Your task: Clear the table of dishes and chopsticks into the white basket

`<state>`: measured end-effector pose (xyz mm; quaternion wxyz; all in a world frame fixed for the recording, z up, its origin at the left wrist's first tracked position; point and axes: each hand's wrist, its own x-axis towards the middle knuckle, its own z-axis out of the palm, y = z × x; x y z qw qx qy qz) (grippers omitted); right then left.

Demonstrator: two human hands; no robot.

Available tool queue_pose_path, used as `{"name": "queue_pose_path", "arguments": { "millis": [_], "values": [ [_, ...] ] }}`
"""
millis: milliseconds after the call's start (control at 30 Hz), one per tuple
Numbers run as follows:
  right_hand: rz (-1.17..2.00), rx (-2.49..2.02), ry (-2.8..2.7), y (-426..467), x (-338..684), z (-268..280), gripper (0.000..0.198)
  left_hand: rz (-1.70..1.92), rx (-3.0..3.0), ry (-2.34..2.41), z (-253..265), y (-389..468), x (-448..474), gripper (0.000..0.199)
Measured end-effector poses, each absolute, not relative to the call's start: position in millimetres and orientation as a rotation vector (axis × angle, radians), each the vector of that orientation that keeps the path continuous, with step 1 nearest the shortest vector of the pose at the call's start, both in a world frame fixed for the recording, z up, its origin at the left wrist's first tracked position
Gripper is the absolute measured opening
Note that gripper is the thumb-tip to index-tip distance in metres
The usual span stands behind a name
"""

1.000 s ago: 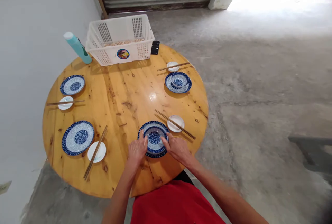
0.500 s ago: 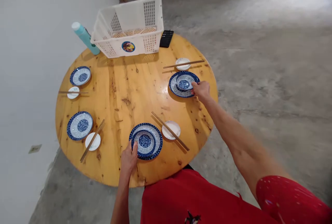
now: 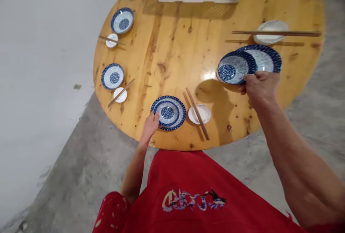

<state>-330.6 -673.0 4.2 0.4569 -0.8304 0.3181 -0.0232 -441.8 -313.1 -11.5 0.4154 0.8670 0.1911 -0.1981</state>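
Our right hand (image 3: 262, 87) pinches a blue-and-white bowl (image 3: 236, 68) by its rim, at about the bowl's four o'clock, the thumb above and the fingers curled underneath. The bowl is toward three o'clock of the round tabletop (image 3: 185, 55) as we face it, overlapping in view a plate (image 3: 277, 60) on its right; its shadow falls apart from it, so we judge it raised. At two o'clock lies a white dish (image 3: 271, 26) with chopsticks (image 3: 299, 33) across it.

At seven o'clock, our left hand (image 3: 151, 123) rests at the eight o'clock edge of a second bowl (image 3: 167, 112) on its own plate (image 3: 183, 113); we cannot tell whether it grips bowl, plate or both.

We take the raised bowl for glazed ceramic: light enough for one hand, quite stiff, slick at the lip, and apt to chip if knocked. A one-sided pinch would let it tip toward its ten o'clock, so we would want the fingers well under the wall, with the thumb flat on the rim.
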Motion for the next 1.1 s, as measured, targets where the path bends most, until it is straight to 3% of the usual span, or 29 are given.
{"name": "queue_pose_path", "arguments": {
  "millis": [267, 500, 667, 867, 1100],
  "values": [
    [0.369, -2.059, 0.200, -581.3, -386.1, 64.5, 0.022, -0.562, 2.121, 0.442, -11.3, -316.4, -441.9, 0.041],
    [0.490, -2.437, -0.137, -522.7, -403.2, 37.2, 0.026, -0.586, 1.688, 0.595, -17.7, -309.6, -446.7, 0.071],
    [0.578, -2.677, -0.208, -508.8, -406.7, 26.3, 0.024, -0.555, 1.573, 0.550, -17.7, -302.1, -448.2, 0.079],
    [0.581, -2.670, -0.132, -505.2, -406.8, 23.7, 0.043, -0.654, 1.803, 0.397, -17.9, -296.8, -437.0, 0.075],
    [0.699, -2.762, -0.122, -500.0, -401.6, 25.9, 0.041, -0.745, 1.761, 0.310, -22.5, -291.1, -419.7, 0.062]
  ]
}}
